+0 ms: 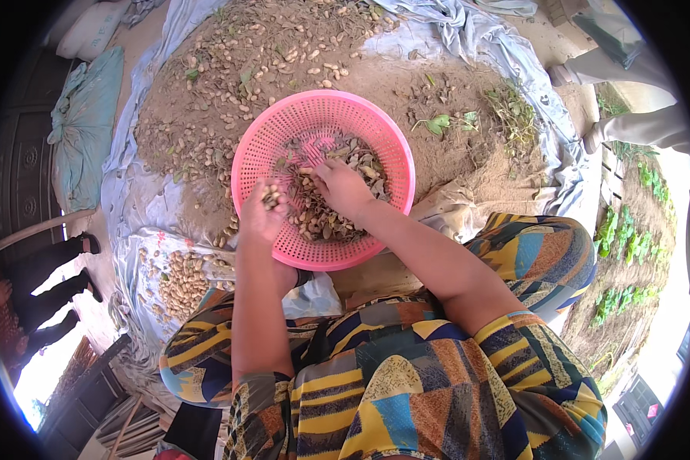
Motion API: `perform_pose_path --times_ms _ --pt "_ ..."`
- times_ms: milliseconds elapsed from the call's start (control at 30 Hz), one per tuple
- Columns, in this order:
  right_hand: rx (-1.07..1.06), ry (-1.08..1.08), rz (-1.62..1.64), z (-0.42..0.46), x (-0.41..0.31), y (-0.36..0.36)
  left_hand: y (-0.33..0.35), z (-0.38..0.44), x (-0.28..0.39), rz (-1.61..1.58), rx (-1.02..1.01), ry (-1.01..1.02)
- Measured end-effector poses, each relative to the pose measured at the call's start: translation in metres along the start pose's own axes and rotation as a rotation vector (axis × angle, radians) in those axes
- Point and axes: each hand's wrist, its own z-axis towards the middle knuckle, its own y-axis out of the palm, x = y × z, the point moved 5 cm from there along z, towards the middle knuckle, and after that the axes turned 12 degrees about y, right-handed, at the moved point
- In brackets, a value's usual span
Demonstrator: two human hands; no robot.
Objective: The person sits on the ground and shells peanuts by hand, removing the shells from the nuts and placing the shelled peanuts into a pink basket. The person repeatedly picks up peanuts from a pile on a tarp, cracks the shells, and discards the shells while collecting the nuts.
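A pink perforated plastic basket (pixel 322 264) stands before me, holding unshelled peanuts (pixel 312 221) mixed with dry leaves and stems. My left hand (pixel 263 210) is over the basket's left side, its fingers curled round several peanuts (pixel 271 196). Inside the basket my right hand (pixel 340 185) reaches down with bent fingers, touching the peanuts and leaf litter near the middle; whether it grips one is hidden. To the left of my left forearm, a pile of cleaner peanuts (pixel 184 282) lies on a whitish sheet.
Soil with scattered peanuts (pixel 224 109) spreads beyond the basket on a pale sheet (pixel 132 109). Wilted plants (pixel 514 115) lie to the right. A green sack (pixel 86 132) is at the left. People's legs show at the upper right (pixel 638 129) and far left (pixel 52 287).
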Motion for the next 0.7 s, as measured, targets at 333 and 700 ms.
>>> perform_pose_path --times_ms 333,700 --pt "-0.300 -0.148 -0.565 -0.020 0.023 0.057 -0.216 -0.084 0.163 1.901 0.441 0.039" --pt "-0.410 0.113 -0.511 -0.003 0.050 0.042 0.001 0.008 0.008 1.426 -0.221 0.677"
